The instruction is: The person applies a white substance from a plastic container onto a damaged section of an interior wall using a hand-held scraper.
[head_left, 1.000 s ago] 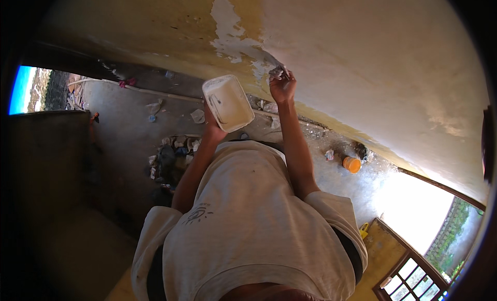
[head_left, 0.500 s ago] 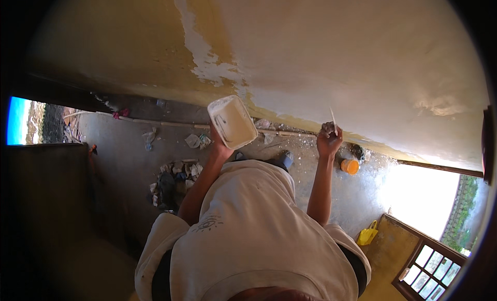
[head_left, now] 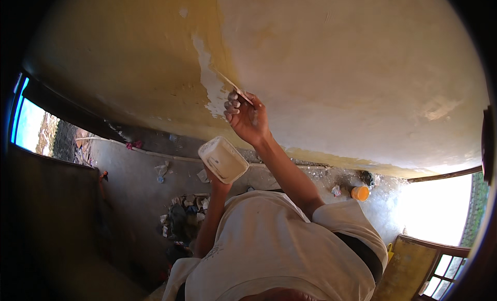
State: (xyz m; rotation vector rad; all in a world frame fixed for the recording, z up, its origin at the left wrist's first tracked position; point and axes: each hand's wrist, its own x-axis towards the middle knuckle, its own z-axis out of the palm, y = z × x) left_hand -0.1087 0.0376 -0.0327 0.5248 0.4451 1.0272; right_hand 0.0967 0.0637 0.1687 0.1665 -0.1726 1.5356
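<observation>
My left hand point(head_left: 216, 183) grips a rectangular white tub point(head_left: 223, 160) from below and the side. Pale paste coats the tub's inside, with a darker streak on it. My right hand point(head_left: 248, 117) is raised to the wall point(head_left: 321, 68), its fingers closed around a thin, flat putty knife point(head_left: 234, 87) seen nearly edge-on. Whitish smears cover those fingertips. The blade points up and left, its tip at or very near the wall beside a pale bare patch point(head_left: 209, 78) in the yellow paint. Whether the tip touches cannot be made out.
A long pole point(head_left: 171, 155) lies along the foot of the wall. An orange bucket point(head_left: 360, 193) stands on the floor at right. Rubble and scraps point(head_left: 186, 215) lie in a heap at left, near plastic litter point(head_left: 161, 170). A bright doorway opens at right, above a paned window point(head_left: 445, 272).
My right hand has swung up and left with the putty knife, from low at right to the pale patch. The tub has dropped slightly lower in the view, which has shifted.
</observation>
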